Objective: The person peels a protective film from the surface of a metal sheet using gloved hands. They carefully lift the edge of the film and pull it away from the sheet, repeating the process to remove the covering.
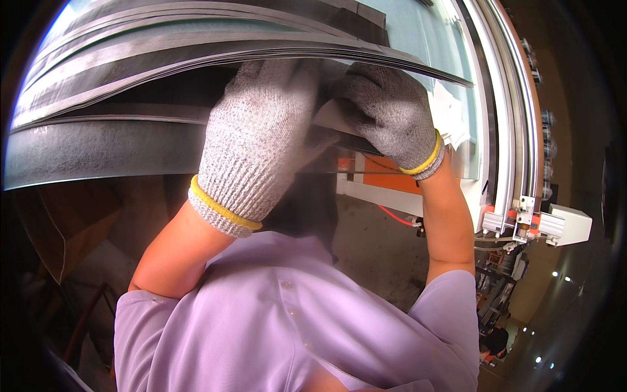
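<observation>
Both hands wear grey knitted gloves with yellow cuff edges. My left hand (255, 137) reaches in at the near edge of a stack of thin, dark, flexible sheets (176, 72). Its fingertips pass beneath the raised, bowed sheets and are hidden; the thumb side is blurred. My right hand (395, 108) is at the right part of the same stack, its fingers curled in. They close on a grey sheet piece (332, 117) that shows between the two hands. The upper sheets arch above both hands, their layered edges running to a point on the right.
A glass-like tabletop (98, 153) lies under the sheets, its near edge in front of me. Along the right runs a metal rail (522, 117) with a white machine unit (565, 225). An orange panel (388, 173) and a red hose (395, 215) sit below. A brown box (72, 215) stands lower left.
</observation>
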`<control>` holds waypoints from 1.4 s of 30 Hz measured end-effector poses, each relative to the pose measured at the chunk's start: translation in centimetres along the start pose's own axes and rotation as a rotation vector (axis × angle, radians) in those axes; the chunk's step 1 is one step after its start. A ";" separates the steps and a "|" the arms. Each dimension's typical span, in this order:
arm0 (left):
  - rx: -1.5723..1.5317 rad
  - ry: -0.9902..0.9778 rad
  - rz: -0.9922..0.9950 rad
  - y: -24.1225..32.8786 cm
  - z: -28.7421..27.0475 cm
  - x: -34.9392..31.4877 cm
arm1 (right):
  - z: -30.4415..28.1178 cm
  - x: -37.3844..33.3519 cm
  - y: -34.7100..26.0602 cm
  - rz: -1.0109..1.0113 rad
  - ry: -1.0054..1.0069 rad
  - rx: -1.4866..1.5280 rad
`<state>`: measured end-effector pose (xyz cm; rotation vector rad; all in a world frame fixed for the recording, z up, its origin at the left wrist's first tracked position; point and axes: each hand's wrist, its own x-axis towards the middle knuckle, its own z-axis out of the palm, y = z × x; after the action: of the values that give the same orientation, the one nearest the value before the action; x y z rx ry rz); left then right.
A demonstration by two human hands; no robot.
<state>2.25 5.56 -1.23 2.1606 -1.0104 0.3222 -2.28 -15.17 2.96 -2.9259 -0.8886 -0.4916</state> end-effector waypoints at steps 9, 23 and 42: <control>0.016 -0.034 -0.032 0.3 -0.1 0.2 | -0.3 -0.6 0.6 0.040 0.032 0.174; -0.041 -0.087 -0.074 0.5 -0.2 0.4 | -0.2 -1.3 0.9 0.384 0.019 0.614; -0.052 -0.106 -0.009 0.5 -0.6 0.5 | 0.5 -0.8 -4.1 0.520 0.156 0.121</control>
<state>2.28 5.48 -0.33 2.1532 -1.0554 0.1769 -5.04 -12.16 2.05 -2.7967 -0.1193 -0.5848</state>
